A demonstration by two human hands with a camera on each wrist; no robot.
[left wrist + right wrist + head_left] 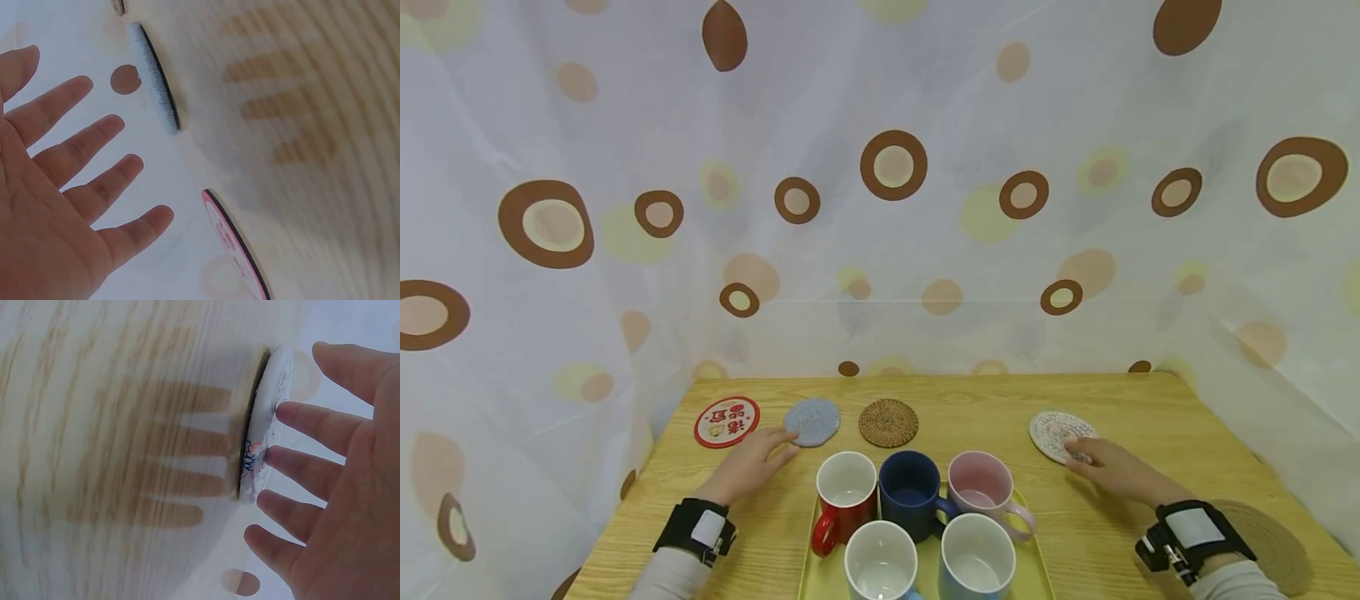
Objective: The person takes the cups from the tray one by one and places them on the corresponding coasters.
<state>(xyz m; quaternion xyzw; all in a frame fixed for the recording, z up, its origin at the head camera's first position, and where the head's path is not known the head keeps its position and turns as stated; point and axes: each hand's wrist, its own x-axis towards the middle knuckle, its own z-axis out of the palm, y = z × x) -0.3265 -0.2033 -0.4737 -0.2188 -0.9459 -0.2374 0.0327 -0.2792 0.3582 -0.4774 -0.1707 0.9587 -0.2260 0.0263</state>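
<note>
Patterned curtain (947, 250) hangs behind far edge of wood table (1086, 546). Yellow tray (1032, 575) sits abt ctr of table, running off bottom of head view. Tan round mat (1273, 537) lies at table's R edge, partly hidden. L hand (748, 458): fingers extended, spread apart. R hand (1112, 467): same, fingers straight & apart. Upright on tray: red mug (853, 517), far L corner; navy mug (906, 500), mid far edge; pink mug (979, 487), far R corner; nearer, white-lined mug (881, 558) w/ blue handle and lt.-blue mug (976, 554), side by side. Flat nr table's far edge, L to R: red-rimmed coaster (727, 422), by far L corner; grey-blue coaster (812, 422), L fingertips close, gap seen in L wrist view; brown woven coaster (888, 422); white speckled coaster (1051, 429), toward far R corner, at R fingertips; contact can't be confirmed.
</note>
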